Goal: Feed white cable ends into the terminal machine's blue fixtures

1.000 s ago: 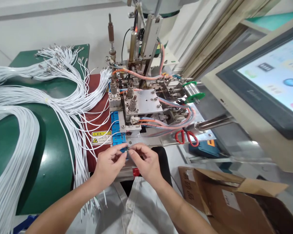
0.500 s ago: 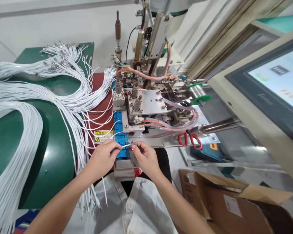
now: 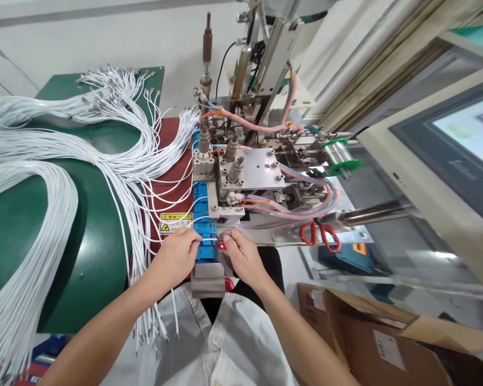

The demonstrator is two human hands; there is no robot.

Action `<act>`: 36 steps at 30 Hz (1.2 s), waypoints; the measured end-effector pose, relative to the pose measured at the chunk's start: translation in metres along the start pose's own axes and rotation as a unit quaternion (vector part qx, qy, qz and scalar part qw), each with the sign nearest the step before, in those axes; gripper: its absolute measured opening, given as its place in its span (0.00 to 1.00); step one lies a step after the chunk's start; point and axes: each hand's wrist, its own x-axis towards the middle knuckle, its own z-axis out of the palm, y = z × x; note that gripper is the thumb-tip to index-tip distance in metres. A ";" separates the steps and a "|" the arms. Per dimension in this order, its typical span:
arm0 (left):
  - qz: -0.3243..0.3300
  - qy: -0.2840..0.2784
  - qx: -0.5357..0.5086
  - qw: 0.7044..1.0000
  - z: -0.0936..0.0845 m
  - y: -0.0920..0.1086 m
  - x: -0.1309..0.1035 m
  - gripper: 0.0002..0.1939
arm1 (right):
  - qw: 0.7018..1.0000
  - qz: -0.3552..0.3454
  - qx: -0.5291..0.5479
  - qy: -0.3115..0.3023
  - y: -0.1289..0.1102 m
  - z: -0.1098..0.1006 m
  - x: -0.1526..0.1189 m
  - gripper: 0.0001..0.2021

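My left hand is closed in a pinch on a thin white cable. The cable stretches level across a row of blue fixture blocks. My right hand pinches the cable's other end beside the blocks; a small metallic tip there is mostly hidden by the fingers. A red light glows just below the right fingertips. More white cables run from the blocks above my hands into a large bundle on the left.
The machine's metal plate and hoses stand beyond my hands. Red-handled scissors and a wire spool are to the right, near a screen. Cable bundles lie on a green table. An open cardboard box sits lower right.
The view has shifted, so the scene sits further right. The cable between my hands has gone from slanted to nearly level over the blue blocks, and the red light shows more clearly.
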 end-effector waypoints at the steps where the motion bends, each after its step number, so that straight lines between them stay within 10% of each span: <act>1: 0.001 0.001 -0.002 1.000 0.000 0.000 0.000 0.09 | 0.999 -0.026 -0.029 0.006 0.001 0.000 0.001 0.11; 17: 0.001 -0.003 -0.004 1.000 0.001 -0.002 0.000 0.09 | 0.971 -0.183 -0.122 0.098 0.007 -0.001 -0.001 0.04; 28: 0.014 0.003 -0.010 1.000 0.003 -0.004 -0.002 0.10 | 0.994 -0.034 -0.054 0.086 0.000 0.004 -0.004 0.07; 36: 0.022 0.003 0.009 1.000 0.004 -0.003 -0.002 0.10 | 0.996 -0.048 -0.057 0.053 0.005 0.013 0.006 0.17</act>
